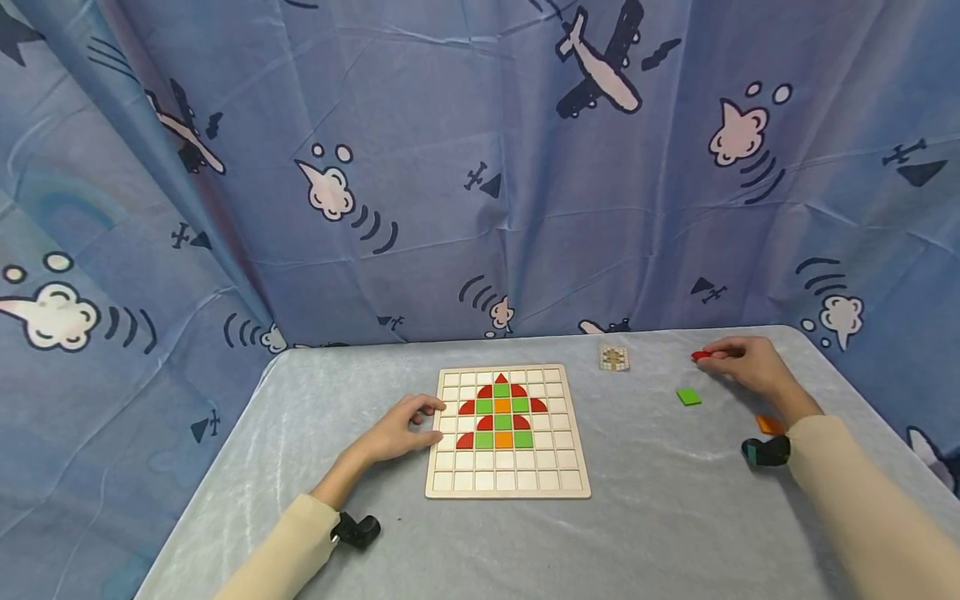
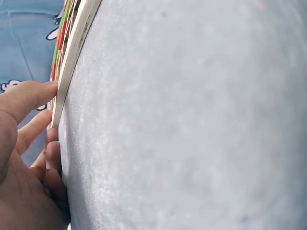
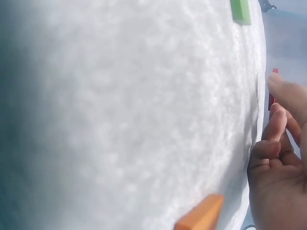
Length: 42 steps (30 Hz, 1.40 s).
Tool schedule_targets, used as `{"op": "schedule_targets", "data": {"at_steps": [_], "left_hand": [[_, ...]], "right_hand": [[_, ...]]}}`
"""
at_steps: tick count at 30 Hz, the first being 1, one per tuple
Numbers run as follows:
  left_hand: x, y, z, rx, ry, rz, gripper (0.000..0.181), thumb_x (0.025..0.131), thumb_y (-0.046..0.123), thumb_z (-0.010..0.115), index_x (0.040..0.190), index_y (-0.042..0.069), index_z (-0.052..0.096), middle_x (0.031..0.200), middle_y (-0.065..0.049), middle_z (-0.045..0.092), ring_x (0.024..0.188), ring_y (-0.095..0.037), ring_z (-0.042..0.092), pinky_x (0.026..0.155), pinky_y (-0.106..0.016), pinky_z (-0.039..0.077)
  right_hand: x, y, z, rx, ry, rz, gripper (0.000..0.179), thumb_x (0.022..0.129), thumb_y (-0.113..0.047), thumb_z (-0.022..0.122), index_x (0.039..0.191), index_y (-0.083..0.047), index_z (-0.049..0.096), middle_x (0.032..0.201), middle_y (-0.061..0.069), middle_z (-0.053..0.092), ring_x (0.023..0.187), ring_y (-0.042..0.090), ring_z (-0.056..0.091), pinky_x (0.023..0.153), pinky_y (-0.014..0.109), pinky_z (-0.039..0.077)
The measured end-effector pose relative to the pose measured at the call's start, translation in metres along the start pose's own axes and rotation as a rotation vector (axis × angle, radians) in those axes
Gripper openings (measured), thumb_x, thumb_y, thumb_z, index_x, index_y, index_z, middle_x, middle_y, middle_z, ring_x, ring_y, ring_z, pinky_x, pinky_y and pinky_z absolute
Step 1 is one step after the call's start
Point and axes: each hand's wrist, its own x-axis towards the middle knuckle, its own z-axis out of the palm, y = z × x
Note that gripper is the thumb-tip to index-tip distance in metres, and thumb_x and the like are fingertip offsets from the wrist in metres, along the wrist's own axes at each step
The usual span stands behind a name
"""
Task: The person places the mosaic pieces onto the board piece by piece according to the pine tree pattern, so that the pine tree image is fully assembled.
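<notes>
A square wooden grid board (image 1: 506, 481) lies on the table, with red, green and orange pieces set in it in a stepped, tree-like shape under a red triangle. The lowest filled row runs red, green, orange, green. My left hand (image 1: 396, 429) rests at the board's left edge, thumb and index finger spread along it; the left wrist view shows the thumb tip against the rim. Off to the right, my right hand (image 1: 746, 365) pinches a small red piece (image 1: 701, 356) between thumb and fingers, close over the table. Part of that piece is hidden by the fingertips.
A green square piece (image 1: 688, 397) lies left of the right hand, and an orange piece (image 1: 768, 425) sits near the right wrist, partly covered by it. Behind the board is a small pattern card (image 1: 614, 358). A blue printed curtain (image 1: 420, 192) hangs along the table's back edge.
</notes>
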Motion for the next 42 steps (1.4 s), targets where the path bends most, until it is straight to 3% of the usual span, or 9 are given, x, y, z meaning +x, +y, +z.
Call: {"op": "schedule_targets", "data": {"at_steps": [10, 17, 23, 30, 42], "left_hand": [[0.0, 0.002, -0.002, 0.003, 0.002, 0.0, 0.043, 0.092, 0.012, 0.076, 0.131, 0.004, 0.061, 0.118, -0.013, 0.054, 0.101, -0.027, 0.05, 0.09, -0.046, 0.042], [0.0, 0.001, -0.001, -0.001, -0.006, -0.004, 0.043, 0.092, 0.012, 0.076, 0.132, 0.005, 0.061, 0.118, -0.011, 0.053, 0.1, -0.025, 0.049, 0.089, -0.045, 0.042], [-0.001, 0.001, 0.0, -0.007, -0.007, -0.007, 0.043, 0.093, 0.012, 0.076, 0.132, 0.005, 0.06, 0.119, -0.012, 0.053, 0.1, -0.025, 0.049, 0.089, -0.045, 0.042], [-0.001, 0.001, -0.001, -0.003, -0.003, 0.002, 0.042, 0.093, 0.012, 0.076, 0.131, 0.004, 0.061, 0.118, -0.014, 0.054, 0.099, -0.028, 0.049, 0.088, -0.047, 0.042], [-0.001, 0.001, -0.001, -0.007, -0.003, 0.004, 0.042, 0.093, 0.013, 0.076, 0.131, 0.004, 0.061, 0.119, -0.014, 0.054, 0.1, -0.027, 0.049, 0.089, -0.047, 0.042]], "right_hand": [[-0.004, -0.009, -0.001, -0.006, -0.014, -0.066, 0.044, 0.092, -0.026, 0.079, 0.12, 0.007, 0.067, 0.1, 0.013, 0.067, 0.08, 0.023, 0.055, 0.059, 0.03, 0.048], [-0.009, -0.018, 0.001, 0.03, -0.069, -0.126, 0.047, 0.093, -0.028, 0.078, 0.122, 0.006, 0.065, 0.115, 0.023, 0.064, 0.087, 0.02, 0.061, 0.064, 0.035, 0.053], [-0.011, -0.024, 0.004, 0.069, -0.099, -0.147, 0.043, 0.092, -0.024, 0.079, 0.12, 0.005, 0.064, 0.103, 0.018, 0.069, 0.078, 0.022, 0.063, 0.064, 0.034, 0.053], [-0.016, -0.034, 0.008, 0.09, -0.112, -0.215, 0.035, 0.093, -0.016, 0.078, 0.118, 0.004, 0.064, 0.1, 0.017, 0.07, 0.078, 0.015, 0.065, 0.066, 0.029, 0.052], [-0.024, -0.053, 0.019, 0.199, -0.183, -0.302, 0.023, 0.095, -0.003, 0.071, 0.114, 0.008, 0.062, 0.097, 0.018, 0.071, 0.082, 0.026, 0.068, 0.065, 0.035, 0.055]]}}
